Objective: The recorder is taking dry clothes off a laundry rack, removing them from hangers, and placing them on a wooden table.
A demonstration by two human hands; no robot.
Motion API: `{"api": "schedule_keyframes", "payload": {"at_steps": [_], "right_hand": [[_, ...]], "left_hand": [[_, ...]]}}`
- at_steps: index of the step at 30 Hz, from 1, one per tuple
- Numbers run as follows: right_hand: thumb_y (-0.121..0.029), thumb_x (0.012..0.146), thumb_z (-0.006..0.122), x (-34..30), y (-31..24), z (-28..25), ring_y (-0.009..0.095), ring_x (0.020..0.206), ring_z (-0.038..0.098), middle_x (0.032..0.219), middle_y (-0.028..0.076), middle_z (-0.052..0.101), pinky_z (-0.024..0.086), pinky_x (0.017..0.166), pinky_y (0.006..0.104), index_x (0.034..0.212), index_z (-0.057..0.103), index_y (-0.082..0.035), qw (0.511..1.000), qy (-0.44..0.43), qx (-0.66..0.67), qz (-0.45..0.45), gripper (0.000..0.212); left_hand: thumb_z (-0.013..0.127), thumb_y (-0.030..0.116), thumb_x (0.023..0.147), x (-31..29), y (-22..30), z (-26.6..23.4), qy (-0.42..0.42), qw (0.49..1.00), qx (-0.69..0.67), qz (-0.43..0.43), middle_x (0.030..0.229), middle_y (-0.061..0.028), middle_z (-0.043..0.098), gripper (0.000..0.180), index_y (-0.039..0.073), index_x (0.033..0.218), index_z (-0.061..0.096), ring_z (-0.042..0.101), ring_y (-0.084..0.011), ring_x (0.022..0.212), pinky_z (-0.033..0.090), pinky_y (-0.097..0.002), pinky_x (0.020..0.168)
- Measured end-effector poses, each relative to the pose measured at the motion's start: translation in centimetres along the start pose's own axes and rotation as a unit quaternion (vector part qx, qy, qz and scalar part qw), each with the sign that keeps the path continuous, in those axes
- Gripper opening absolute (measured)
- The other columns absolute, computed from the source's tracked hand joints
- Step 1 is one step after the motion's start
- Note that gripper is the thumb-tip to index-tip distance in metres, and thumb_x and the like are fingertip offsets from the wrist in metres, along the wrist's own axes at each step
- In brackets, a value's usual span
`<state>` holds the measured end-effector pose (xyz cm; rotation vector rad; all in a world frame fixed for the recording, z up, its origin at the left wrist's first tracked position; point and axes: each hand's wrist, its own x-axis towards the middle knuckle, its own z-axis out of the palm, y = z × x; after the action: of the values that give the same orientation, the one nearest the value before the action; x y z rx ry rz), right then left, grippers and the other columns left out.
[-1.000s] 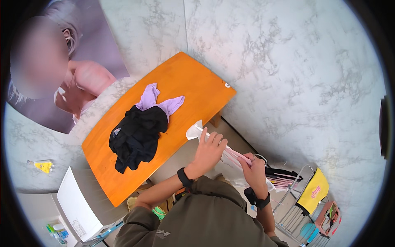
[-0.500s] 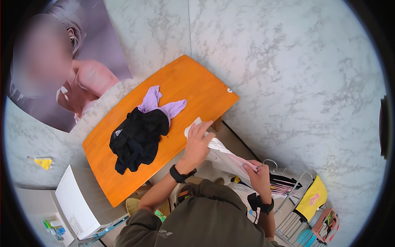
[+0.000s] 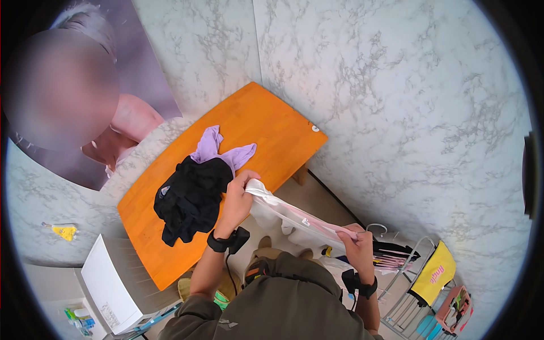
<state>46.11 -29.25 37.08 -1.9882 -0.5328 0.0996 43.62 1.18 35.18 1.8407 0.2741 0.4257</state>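
Left hand (image 3: pixel 238 201) and right hand (image 3: pixel 359 249) have fingers closed on the white-and-pink garment's (image 3: pixel 286 212) ends, probably for tautness.

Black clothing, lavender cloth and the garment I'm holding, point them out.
Black clothing (image 3: pixel 190 198), head view: bunched middle.
Lavender cloth (image 3: pixel 242 156), head view: right flap.
White-and-pink garment (image 3: pixel 292 213), head view: stretched middle.

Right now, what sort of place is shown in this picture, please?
Perhaps a small laundry or dressing room, but I cannot be sure. The signs are the heap of clothes on the orange table, the pale cloth held above the floor, and the metal rack.
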Motion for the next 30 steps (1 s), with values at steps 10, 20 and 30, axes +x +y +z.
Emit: {"api": "schedule_keyframes", "payload": {"at_steps": [10, 20, 30], "right_hand": [[-0.004, 0.083, 0.058, -0.9, 0.3, -0.5, 0.007, 0.063, 0.049, 0.074, 0.004, 0.06, 0.037, 0.055, 0.0198, 0.085, 0.063, 0.006, 0.986, 0.01, 0.142, 0.089, 0.011], [-0.026, 0.093, 0.048, 2.2, -1.1, 0.9, 0.004, 0.049, 0.034, 0.055, -0.003, 0.04, 0.034, 0.054, 0.02, 0.089, 0.053, 0.0, 0.917, 0.187, 0.351, -0.025, 0.026], [-0.041, 0.094, 0.038, 2.2, -4.0, 0.8, 0.005, 0.052, 0.032, 0.052, -0.007, 0.027, 0.031, 0.052, 0.0225, 0.093, 0.052, -0.011, 0.84, 0.153, 0.512, -0.096, 0.033]], "left_hand": [[0.039, -0.017, 0.067, 0.6, -0.2, -2.9, -0.05, 0.989, -0.129, -0.055, 0.078, -0.0058, 0.061, 0.033, -0.002, 0.092, 0.055, 0.057, -0.0103, 0.074, 0.044, -0.021, 0.066], [0.043, -0.015, 0.065, -1.6, 0.8, 1.6, -0.341, 0.917, -0.204, -0.033, 0.109, -0.0076, 0.055, 0.053, 0.003, 0.115, 0.051, 0.054, -0.0134, 0.097, 0.042, -0.0261, 0.084], [0.063, 0.002, 0.063, -5.2, -1.7, 6.6, -0.65, 0.748, -0.135, -0.019, 0.124, -0.0107, 0.048, 0.069, 0.002, 0.127, 0.04, 0.045, -0.0177, 0.108, 0.036, -0.0295, 0.093]]}}
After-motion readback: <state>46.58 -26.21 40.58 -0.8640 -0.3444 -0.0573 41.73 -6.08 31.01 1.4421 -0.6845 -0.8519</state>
